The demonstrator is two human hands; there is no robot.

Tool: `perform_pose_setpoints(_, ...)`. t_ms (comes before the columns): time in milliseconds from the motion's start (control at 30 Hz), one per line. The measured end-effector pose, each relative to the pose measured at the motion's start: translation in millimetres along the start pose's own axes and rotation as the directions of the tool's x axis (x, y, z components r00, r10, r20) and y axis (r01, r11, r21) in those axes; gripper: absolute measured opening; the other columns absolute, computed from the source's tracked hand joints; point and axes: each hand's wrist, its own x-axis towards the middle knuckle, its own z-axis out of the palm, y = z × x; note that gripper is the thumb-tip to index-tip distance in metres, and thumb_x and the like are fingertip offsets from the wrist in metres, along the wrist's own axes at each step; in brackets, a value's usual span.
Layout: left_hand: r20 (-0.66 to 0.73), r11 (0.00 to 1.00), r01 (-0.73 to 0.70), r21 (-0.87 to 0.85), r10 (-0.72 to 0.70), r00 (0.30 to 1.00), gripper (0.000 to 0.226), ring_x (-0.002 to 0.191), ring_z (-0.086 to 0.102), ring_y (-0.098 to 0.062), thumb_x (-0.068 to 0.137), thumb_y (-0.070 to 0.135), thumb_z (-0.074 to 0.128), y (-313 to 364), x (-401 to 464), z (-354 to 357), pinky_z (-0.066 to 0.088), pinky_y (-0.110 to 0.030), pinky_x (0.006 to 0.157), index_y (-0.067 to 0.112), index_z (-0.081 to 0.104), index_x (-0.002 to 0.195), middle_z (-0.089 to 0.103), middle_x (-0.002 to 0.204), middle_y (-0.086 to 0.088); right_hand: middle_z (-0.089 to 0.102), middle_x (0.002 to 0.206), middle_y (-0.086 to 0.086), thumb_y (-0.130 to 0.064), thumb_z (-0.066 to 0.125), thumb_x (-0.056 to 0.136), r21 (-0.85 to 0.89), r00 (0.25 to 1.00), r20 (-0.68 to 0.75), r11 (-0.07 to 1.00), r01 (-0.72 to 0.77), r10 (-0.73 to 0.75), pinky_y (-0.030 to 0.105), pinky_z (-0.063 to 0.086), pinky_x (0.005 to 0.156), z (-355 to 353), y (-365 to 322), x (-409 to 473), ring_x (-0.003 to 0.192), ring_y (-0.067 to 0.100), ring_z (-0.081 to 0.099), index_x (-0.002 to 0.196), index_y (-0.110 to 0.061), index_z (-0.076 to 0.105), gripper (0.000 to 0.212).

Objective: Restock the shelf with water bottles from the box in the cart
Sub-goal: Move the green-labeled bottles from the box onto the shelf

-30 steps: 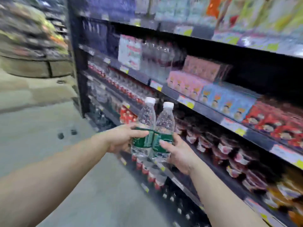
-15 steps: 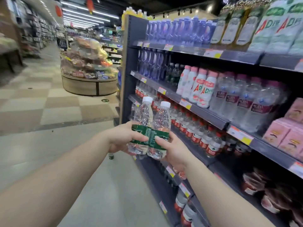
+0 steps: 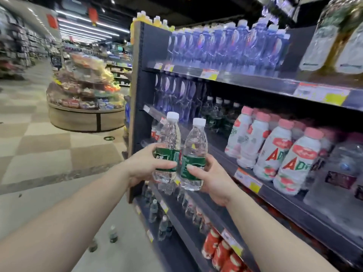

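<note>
a: since a moment ago the two bottles have come up higher against the shelf unit (image 3: 216, 152); the blue bottles now sit above them and the pink-capped ones are closer on the right.

b: and the hands?

a: the left hand (image 3: 146, 164) is wrapped round the green label of the left water bottle (image 3: 169, 148), thumb across the front. the right hand (image 3: 213, 178) is wrapped round the label of the right water bottle (image 3: 194, 154) the same way. each is clamped on its own bottle.

b: are the bottles touching?

a: they stand side by side, upright, both with white caps on, close enough that the labels nearly meet. i can't tell if they actually touch.

b: where are they against the shelves?

a: held in the air in front of the left end of the unit, at the level of the row with the white bottles with pink caps (image 3: 275, 152). the blue bottles (image 3: 225, 48) fill the shelf above. behind the held pair, some dark green-labelled bottles (image 3: 216, 114) stand at the back of that row.

b: anything lower down?

a: red cans (image 3: 218, 246) on a low shelf, and two small bottles on the floor (image 3: 113, 234) by the left forearm. a round display stand (image 3: 84, 99) sits out in the aisle.
</note>
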Motion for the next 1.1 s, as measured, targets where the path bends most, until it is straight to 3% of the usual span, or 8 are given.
perform_pose_setpoints(100,0.052,0.998,-0.041,0.057,0.038,0.998,0.103,0.104,0.069,-0.029,0.040,0.042,0.098,10,71,-8,0.058,-0.049,0.080,0.031,0.050,0.131,0.071,0.116,-0.005,0.068,0.118,-0.001,-0.030,0.086,0.066,-0.035,0.991,-0.128,0.999,0.034,-0.038,0.043,0.049,0.101,-14,3,46,0.108,0.015,0.066,0.134,-0.023,0.048,0.079)
perform_pose_setpoints(200,0.129,0.991,-0.111,0.074,0.100,0.987,0.094,0.100,0.069,-0.024,0.053,0.035,0.095,18,142,-12,0.052,-0.035,0.067,0.028,0.049,0.134,0.071,0.110,-0.002,0.068,0.109,-0.007,-0.015,0.077,0.080,-0.084,0.964,-0.253,0.995,0.057,-0.077,0.025,0.055,0.086,-25,9,91,0.093,0.002,0.067,0.127,-0.026,0.049,0.056)
perform_pose_setpoints(267,0.187,0.990,-0.119,0.081,0.102,0.977,0.091,0.101,0.067,-0.026,0.059,0.031,0.093,24,192,-17,0.056,-0.042,0.074,0.028,0.047,0.137,0.067,0.112,-0.002,0.067,0.110,-0.012,-0.021,0.078,0.081,-0.149,0.930,-0.351,0.987,0.058,-0.108,0.017,0.055,0.080,-29,9,123,0.089,-0.005,0.066,0.126,-0.030,0.049,0.055)
perform_pose_setpoints(433,0.338,0.951,-0.219,0.217,0.137,0.931,0.113,0.115,0.061,-0.034,0.033,0.061,0.092,49,298,-30,0.047,-0.052,0.098,0.035,0.046,0.134,0.058,0.133,-0.007,0.066,0.118,-0.013,-0.036,0.082,0.073,-0.266,0.765,-0.617,0.964,0.015,-0.182,0.037,0.049,0.101,-37,4,195,0.110,0.007,0.062,0.126,-0.029,0.053,0.061)
perform_pose_setpoints(533,0.399,0.912,-0.294,0.285,0.166,0.902,0.094,0.117,0.058,-0.038,0.063,0.048,0.088,61,341,-35,0.048,-0.048,0.096,0.031,0.040,0.142,0.052,0.136,-0.007,0.060,0.113,-0.020,-0.029,0.077,0.081,-0.260,0.655,-0.736,0.965,-0.040,-0.171,0.025,0.043,0.092,-40,-2,224,0.107,0.002,0.058,0.122,-0.032,0.049,0.050)
perform_pose_setpoints(700,0.493,0.914,-0.340,0.222,0.196,0.848,0.086,0.098,0.060,-0.022,0.075,0.036,0.083,65,391,-36,0.045,-0.033,0.078,0.023,0.034,0.145,0.057,0.128,0.000,0.060,0.120,-0.007,-0.028,0.077,0.081,-0.318,0.479,-0.857,0.927,-0.199,-0.191,0.029,0.045,0.090,-61,3,265,0.109,0.014,0.058,0.129,-0.024,0.047,0.056)
perform_pose_setpoints(833,0.538,0.941,-0.310,0.139,0.191,0.821,0.076,0.090,0.062,-0.009,0.076,0.024,0.084,60,414,-36,0.044,-0.023,0.062,0.021,0.041,0.138,0.063,0.115,0.006,0.062,0.117,0.000,-0.025,0.078,0.081,-0.333,0.433,-0.886,0.878,-0.344,-0.167,0.027,0.044,0.087,-78,16,283,0.103,0.015,0.058,0.131,-0.015,0.049,0.058)
perform_pose_setpoints(1100,0.574,0.935,-0.314,0.165,0.168,0.802,0.074,0.087,0.053,0.004,0.076,0.023,0.084,56,447,-34,0.039,-0.014,0.067,0.022,0.041,0.137,0.059,0.110,0.011,0.062,0.125,0.004,-0.032,0.079,0.079,-0.286,0.341,-0.929,0.861,-0.420,-0.142,0.035,0.047,0.097,-104,33,305,0.114,0.022,0.058,0.133,-0.009,0.051,0.065)
